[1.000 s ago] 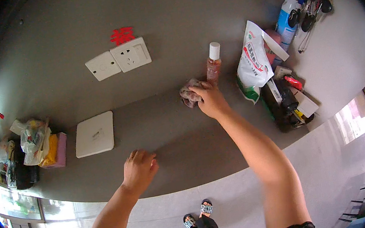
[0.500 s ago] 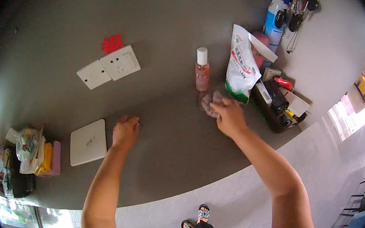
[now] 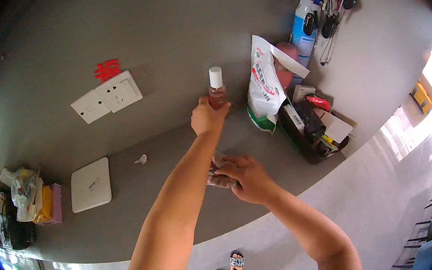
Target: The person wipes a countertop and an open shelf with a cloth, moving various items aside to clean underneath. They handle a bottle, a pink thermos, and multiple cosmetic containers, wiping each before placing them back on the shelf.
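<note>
My left hand (image 3: 206, 119) is wrapped around the lower part of a small clear bottle (image 3: 216, 87) with a white cap, which stands upright near the grey wall. My right hand (image 3: 248, 177) presses a crumpled pinkish-grey cloth (image 3: 219, 170) flat on the grey shelf (image 3: 144, 208), nearer to me than the bottle. My left forearm crosses over part of the cloth.
A white and green printed bag (image 3: 264, 87) and a dark box of odds and ends (image 3: 312, 126) stand right of the bottle. A white flat plate (image 3: 90, 185), a paper scrap (image 3: 141, 159) and a pile of bags (image 3: 19, 205) lie left. Wall sockets (image 3: 107, 96) hang above.
My left hand has moved right across the shelf and taken hold of the bottle. My right hand has slid the cloth toward me, away from the bottle.
</note>
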